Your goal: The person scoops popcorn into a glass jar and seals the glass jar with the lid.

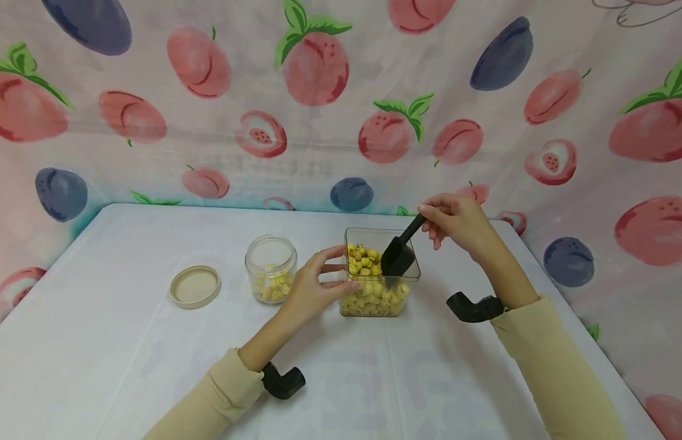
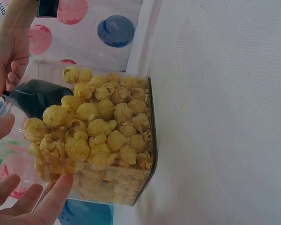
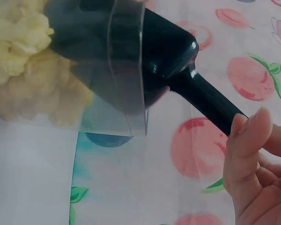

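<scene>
- Popcorn [image 1: 374, 293], yellow and puffy, fills one clear square plastic container [image 1: 409, 284] standing on the white table [image 1: 99, 342], near its middle.
- One black plastic scoop [image 1: 398, 253] has its bowl down inside that container, resting against the popcorn, with the handle slanting up over the far right corner.
- One round glass jar [image 1: 271, 269] stands open just left of the container, with a small amount of popcorn at its bottom.
- One beige round lid [image 1: 195, 285] lies flat on the table, left of the jar and apart from it.
- The right hand [image 1: 456, 220] pinches the end of the scoop handle between thumb and curled fingers; the right wrist view shows the fingertips [image 3: 250, 136] closed against the handle.
- The left hand [image 1: 313, 284] is spread, fingers nearly straight, cupping the container's left wall; the left wrist view shows the fingertips [image 2: 56, 192] touching the clear plastic, steadying it rather than clasping it.
- Two beige sleeves cover the forearms, each with a black wrist mount.
</scene>
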`<state>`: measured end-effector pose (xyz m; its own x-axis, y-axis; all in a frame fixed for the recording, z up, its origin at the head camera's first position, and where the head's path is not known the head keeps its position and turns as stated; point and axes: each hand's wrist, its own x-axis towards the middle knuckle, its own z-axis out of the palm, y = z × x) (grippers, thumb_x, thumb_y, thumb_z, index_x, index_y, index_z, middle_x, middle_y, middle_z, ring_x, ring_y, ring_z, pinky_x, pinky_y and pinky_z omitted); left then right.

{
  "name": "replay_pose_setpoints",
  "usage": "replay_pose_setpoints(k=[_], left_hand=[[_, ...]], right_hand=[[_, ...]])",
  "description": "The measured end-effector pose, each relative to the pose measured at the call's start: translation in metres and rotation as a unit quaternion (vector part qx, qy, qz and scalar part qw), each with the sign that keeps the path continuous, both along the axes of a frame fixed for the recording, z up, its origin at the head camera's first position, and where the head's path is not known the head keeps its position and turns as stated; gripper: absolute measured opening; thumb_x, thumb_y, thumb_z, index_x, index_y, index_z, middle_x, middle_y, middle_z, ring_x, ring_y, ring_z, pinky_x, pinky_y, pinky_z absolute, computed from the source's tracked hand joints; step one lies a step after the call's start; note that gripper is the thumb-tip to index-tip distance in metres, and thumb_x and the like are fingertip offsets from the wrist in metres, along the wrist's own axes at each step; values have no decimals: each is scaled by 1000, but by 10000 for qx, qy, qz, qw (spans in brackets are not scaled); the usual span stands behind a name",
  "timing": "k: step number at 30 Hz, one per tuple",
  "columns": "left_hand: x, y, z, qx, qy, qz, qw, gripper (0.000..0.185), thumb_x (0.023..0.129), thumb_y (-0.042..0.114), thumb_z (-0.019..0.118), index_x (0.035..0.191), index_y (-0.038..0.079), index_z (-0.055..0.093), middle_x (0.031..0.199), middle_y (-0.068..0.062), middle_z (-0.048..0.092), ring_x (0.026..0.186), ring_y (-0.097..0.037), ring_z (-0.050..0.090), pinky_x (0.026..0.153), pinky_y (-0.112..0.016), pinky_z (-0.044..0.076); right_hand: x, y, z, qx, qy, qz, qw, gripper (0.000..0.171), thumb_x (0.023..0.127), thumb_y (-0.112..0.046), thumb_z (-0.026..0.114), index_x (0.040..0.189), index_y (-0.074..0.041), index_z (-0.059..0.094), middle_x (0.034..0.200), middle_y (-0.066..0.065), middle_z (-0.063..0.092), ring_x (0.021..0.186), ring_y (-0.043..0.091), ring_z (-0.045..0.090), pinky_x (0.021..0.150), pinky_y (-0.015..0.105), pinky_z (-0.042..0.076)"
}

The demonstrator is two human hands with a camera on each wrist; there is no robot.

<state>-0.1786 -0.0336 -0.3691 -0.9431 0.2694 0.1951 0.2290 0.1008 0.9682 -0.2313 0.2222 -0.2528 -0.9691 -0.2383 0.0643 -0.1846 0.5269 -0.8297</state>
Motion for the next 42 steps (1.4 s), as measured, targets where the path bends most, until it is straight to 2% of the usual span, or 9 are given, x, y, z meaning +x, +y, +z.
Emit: replay_pose_setpoints(k=[4, 8, 13, 18, 23, 29, 31, 38, 42], left_hand=[[0, 0, 0, 1, 23, -9, 10000, 68, 79, 16, 74, 139, 13, 42, 140, -5, 43, 117, -27, 54, 87, -32, 53], [0, 0, 0, 7, -22, -19, 10000, 68, 79, 17, 74, 139, 13, 42, 141, -5, 42, 117, -27, 54, 87, -33, 53], [1, 0, 2, -15, -60, 10, 10000, 69, 79, 17, 75, 139, 14, 42, 140, -3, 43, 117, -25, 54, 87, -33, 54], [2, 2, 2, 8, -14, -8, 10000, 68, 79, 16, 75, 139, 13, 42, 140, -4, 43, 117, -25, 54, 87, -33, 53], [2, 1, 0, 28, 22, -15, 10000, 68, 80, 16, 74, 139, 12, 42, 140, -5, 43, 117, -27, 53, 88, -33, 53], [3, 2, 0, 43, -14, 17, 10000, 68, 79, 17, 75, 139, 14, 42, 141, -5, 42, 118, -27, 53, 88, -35, 53], [4, 2, 0, 73, -41, 2, 10000, 68, 79, 16, 75, 139, 13, 42, 140, -5, 42, 118, -27, 53, 89, -37, 53], [5, 2, -1, 111, -85, -37, 9999, 68, 79, 17, 74, 139, 13, 42, 140, -4, 42, 119, -27, 52, 88, -33, 53], [4, 1, -1, 138, -17, -37, 9999, 67, 80, 18, 74, 139, 13, 42, 140, -5, 42, 118, -28, 52, 88, -34, 53]], right_hand=[[2, -1, 2, 96, 172, -57, 9998, 34, 94, -23, 56, 111, 7, 57, 67, -2, 60, 50, 10, 55, 52, 26, 54], [5, -1, 4, 590, 478, -125, 9970, 32, 94, -24, 56, 111, 3, 58, 68, 1, 59, 49, 14, 57, 53, 26, 54], [6, -4, 6, 811, 513, 413, 9945, 30, 93, -23, 56, 108, 3, 58, 70, 8, 59, 50, 17, 57, 52, 28, 55], [4, -3, 5, 549, 283, 664, 9959, 30, 93, -23, 57, 109, 3, 58, 71, 9, 60, 51, 16, 57, 52, 30, 55], [3, 4, -5, -76, -184, 433, 9989, 34, 96, -22, 52, 114, 7, 53, 70, 1, 59, 53, 11, 54, 53, 27, 55], [9, 10, -19, -763, -437, 64, 9961, 34, 96, -24, 51, 108, 7, 51, 67, -4, 59, 53, 9, 53, 53, 25, 54], [11, 9, -20, -851, -392, 34, 9956, 33, 96, -24, 51, 107, 8, 51, 65, -4, 58, 52, 9, 52, 51, 25, 54], [19, -7, -30, -591, -537, 215, 9966, 34, 95, -23, 55, 108, 9, 52, 67, -1, 60, 51, 9, 54, 52, 27, 54], [29, -14, -37, -892, -378, 91, 9953, 30, 94, -21, 57, 106, 6, 51, 68, -1, 62, 50, 10, 55, 52, 29, 54]])
